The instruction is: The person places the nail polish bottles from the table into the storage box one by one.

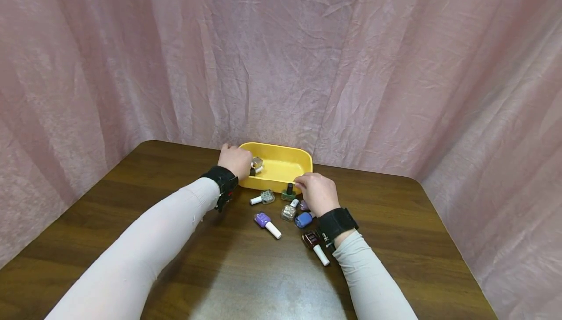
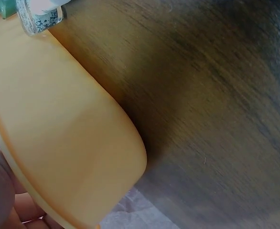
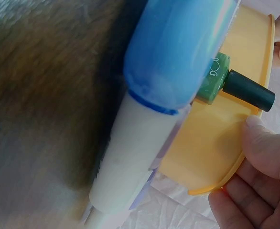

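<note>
A yellow plastic bin stands near the table's far edge, with a few nail polish bottles lying in its left end. My left hand grips the bin's left rim, partly covering those bottles from the head view. At the front right corner my right hand holds the rim, thumb on the outer wall and fingers curled over the edge. A green nail polish with a black cap stands upright by the front wall, near the right hand. Below that hand lies a blue nail polish with a white cap.
More nail polishes lie on the brown table: silver glitter, gold glitter, purple and dark red. A lilac bottle is half hidden by the right hand. Pink curtains hang close behind the table.
</note>
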The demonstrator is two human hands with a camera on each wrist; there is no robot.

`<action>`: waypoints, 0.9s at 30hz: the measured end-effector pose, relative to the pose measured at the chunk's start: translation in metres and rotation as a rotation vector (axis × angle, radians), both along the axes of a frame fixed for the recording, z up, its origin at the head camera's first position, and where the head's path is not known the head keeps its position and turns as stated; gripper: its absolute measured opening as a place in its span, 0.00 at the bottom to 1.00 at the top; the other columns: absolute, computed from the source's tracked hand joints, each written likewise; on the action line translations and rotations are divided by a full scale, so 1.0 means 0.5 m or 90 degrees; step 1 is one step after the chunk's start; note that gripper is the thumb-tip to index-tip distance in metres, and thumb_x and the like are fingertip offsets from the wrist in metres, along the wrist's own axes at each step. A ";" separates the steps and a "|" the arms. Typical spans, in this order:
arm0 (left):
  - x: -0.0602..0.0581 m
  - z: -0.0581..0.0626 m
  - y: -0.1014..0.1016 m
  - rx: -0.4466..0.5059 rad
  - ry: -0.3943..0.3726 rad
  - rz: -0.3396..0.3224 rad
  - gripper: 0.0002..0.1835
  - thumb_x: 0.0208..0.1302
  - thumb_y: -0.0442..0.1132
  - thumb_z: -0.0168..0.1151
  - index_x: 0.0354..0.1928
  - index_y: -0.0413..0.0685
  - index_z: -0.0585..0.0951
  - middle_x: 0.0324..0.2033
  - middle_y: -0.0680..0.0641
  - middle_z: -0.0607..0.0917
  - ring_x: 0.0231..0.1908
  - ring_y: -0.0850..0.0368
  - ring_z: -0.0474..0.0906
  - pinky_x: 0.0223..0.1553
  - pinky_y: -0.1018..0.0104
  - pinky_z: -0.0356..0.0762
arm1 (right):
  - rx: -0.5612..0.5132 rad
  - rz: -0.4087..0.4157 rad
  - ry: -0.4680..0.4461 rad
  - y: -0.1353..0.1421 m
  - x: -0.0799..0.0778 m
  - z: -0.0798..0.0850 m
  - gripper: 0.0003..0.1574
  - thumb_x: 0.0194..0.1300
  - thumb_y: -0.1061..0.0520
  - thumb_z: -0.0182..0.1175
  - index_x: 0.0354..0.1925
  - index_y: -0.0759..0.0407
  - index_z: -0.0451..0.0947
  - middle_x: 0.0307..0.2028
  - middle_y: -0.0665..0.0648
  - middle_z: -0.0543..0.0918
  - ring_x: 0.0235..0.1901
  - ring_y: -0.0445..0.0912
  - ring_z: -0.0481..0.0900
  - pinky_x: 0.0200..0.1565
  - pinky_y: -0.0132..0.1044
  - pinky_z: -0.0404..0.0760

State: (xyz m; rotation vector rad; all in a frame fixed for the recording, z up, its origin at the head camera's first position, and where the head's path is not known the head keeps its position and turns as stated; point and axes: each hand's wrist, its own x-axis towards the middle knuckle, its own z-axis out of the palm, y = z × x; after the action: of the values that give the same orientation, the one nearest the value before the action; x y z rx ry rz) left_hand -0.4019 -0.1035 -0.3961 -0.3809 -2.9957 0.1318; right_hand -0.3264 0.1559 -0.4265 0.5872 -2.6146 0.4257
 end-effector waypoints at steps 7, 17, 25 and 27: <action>0.009 0.009 0.002 0.004 -0.007 0.002 0.13 0.77 0.34 0.58 0.43 0.45 0.92 0.45 0.40 0.93 0.49 0.38 0.86 0.66 0.35 0.69 | -0.001 0.003 0.011 0.001 0.000 0.000 0.04 0.72 0.56 0.75 0.44 0.52 0.95 0.40 0.52 0.93 0.41 0.51 0.91 0.42 0.52 0.88; 0.017 0.010 0.004 -0.001 -0.003 -0.008 0.11 0.79 0.45 0.67 0.46 0.47 0.93 0.46 0.42 0.93 0.50 0.38 0.85 0.67 0.33 0.67 | -0.006 0.008 0.012 0.003 -0.001 -0.003 0.04 0.72 0.57 0.74 0.44 0.52 0.95 0.39 0.52 0.93 0.40 0.51 0.90 0.42 0.52 0.88; 0.015 0.006 0.002 0.001 -0.004 -0.004 0.11 0.80 0.45 0.66 0.46 0.47 0.93 0.46 0.42 0.93 0.50 0.38 0.85 0.66 0.33 0.68 | -0.004 0.005 0.008 0.003 0.001 -0.001 0.05 0.72 0.57 0.74 0.44 0.52 0.95 0.39 0.52 0.93 0.41 0.51 0.90 0.43 0.52 0.88; 0.013 0.005 0.002 0.001 -0.004 -0.005 0.12 0.79 0.46 0.67 0.46 0.48 0.93 0.45 0.43 0.94 0.49 0.38 0.85 0.66 0.33 0.69 | -0.003 0.005 0.008 0.002 0.001 -0.001 0.05 0.72 0.57 0.74 0.45 0.52 0.95 0.39 0.52 0.93 0.41 0.51 0.90 0.43 0.52 0.88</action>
State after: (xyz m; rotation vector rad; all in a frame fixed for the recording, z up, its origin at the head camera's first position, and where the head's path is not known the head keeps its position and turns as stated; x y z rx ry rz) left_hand -0.3953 -0.1027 -0.3937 -0.3929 -3.0002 0.1281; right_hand -0.3258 0.1570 -0.4270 0.5966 -2.5986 0.4295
